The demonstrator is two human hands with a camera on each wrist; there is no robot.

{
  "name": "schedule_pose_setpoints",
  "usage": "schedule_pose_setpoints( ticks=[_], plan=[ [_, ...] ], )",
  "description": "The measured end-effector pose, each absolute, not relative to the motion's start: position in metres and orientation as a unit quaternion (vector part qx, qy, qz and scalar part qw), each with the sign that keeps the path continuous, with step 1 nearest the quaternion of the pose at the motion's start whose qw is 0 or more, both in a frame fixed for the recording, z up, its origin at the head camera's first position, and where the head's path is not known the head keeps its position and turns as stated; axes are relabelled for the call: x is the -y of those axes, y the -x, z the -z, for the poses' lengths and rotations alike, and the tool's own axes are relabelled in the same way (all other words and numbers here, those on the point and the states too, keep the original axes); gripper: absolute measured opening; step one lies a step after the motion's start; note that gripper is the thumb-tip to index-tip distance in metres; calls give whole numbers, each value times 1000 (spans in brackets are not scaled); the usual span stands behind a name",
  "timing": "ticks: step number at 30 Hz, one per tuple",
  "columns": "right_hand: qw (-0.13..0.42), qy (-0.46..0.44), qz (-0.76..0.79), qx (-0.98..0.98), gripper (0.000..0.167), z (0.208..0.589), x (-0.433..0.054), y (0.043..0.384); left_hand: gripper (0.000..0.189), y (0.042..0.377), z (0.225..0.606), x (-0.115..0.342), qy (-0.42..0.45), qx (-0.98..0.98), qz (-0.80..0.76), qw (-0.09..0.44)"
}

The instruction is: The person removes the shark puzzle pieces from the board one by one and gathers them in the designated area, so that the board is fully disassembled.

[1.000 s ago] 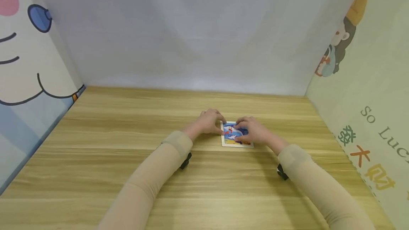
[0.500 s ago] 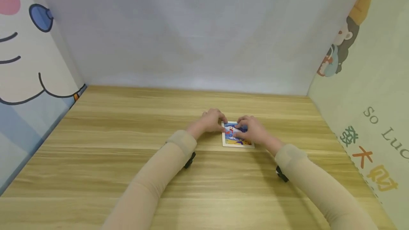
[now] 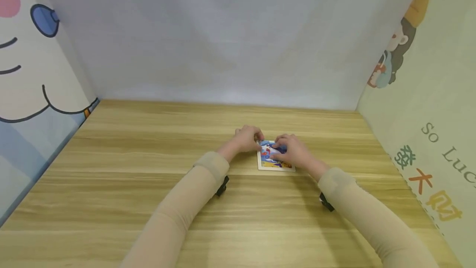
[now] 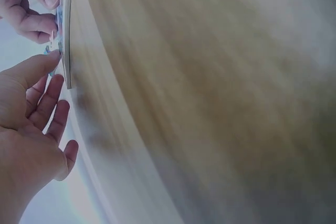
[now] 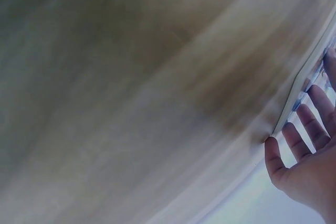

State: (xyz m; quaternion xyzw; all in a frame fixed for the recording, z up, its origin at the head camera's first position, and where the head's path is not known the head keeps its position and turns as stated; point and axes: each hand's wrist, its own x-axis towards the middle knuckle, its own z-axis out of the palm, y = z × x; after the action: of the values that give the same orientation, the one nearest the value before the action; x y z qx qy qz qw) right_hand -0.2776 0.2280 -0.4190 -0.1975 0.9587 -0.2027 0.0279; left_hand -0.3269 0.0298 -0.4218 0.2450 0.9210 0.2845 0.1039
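Observation:
A small square picture puzzle (image 3: 277,163) with a white border and a blue and yellow sea scene lies flat on the table. At its upper left corner my left hand (image 3: 246,139) pinches a small coloured puzzle piece (image 4: 51,60) between thumb and forefinger, while the other fingers are spread. My right hand (image 3: 296,152) reaches over the picture's right half, with thumb and forefinger apart and their tips touching the surface. In the right wrist view that hand's other fingers (image 5: 297,142) rest along the board's edge (image 5: 289,100). Both hands hide parts of the picture.
The wood-grain table (image 3: 148,202) runs to a pale grey backdrop (image 3: 223,44). Printed panels stand at either side, a cartoon-printed one (image 3: 22,82) on the left and a yellowish one (image 3: 439,106) on the right.
My right thumb has shifted slightly left and up, nearer its forefinger. The left fingertips have crept up along the puzzle's left edge. The board stays in place.

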Motion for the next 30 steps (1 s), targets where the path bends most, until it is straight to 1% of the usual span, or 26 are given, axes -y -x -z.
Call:
schedule_pose_setpoints(
  ticks=[5, 8, 13, 19, 26, 30],
  plan=[
    [31, 193, 202, -960, 39, 420, -226, 276, 12, 330, 424, -26, -243, -907, -331, 97],
    [34, 188, 201, -961, 39, 420, -224, 275, 8, 331, 421, -22, -241, -892, -370, 97],
    [38, 191, 196, -961, 39, 421, -222, 277, 9, 335, 409, -10, -253, -858, -435, 105],
    [31, 200, 196, -960, 38, 421, -224, 278, 10, 340, 394, 8, -276, -844, -448, 100],
    [21, 213, 186, -959, 38, 417, -224, 276, 10, 351, 382, 36, -264, -827, -484, 113],
    [25, 213, 181, -960, 38, 417, -225, 277, 12, 355, 374, 53, -255, -827, -487, 116]
  ],
)
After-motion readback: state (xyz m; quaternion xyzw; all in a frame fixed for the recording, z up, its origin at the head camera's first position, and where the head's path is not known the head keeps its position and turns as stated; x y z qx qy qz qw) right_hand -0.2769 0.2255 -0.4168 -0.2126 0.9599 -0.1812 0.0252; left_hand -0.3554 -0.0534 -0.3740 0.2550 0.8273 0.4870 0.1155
